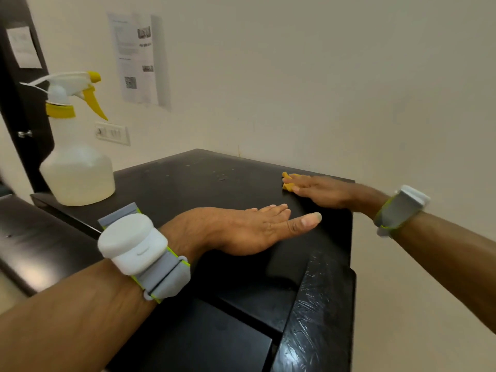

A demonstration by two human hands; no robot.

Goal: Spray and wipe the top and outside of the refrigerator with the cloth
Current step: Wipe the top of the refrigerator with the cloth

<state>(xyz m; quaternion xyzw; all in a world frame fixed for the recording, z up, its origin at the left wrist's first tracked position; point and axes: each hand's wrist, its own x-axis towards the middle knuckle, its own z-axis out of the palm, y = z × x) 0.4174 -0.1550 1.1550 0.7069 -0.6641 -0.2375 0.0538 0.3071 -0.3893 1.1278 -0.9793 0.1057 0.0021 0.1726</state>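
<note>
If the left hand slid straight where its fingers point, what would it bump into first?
Most likely the right hand, which presses the cloth. The left hand lies flat on the same fridge top, fingers aimed that way, with only bare top between.

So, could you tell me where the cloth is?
In the head view, the cloth lies under the right hand near the far right edge of the fridge top.

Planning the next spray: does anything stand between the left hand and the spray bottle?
Nothing visible does. The left hand rests on the refrigerator top; only bare black surface separates it from the spray bottle at the left. The right hand and yellow cloth are off to the right.
</note>
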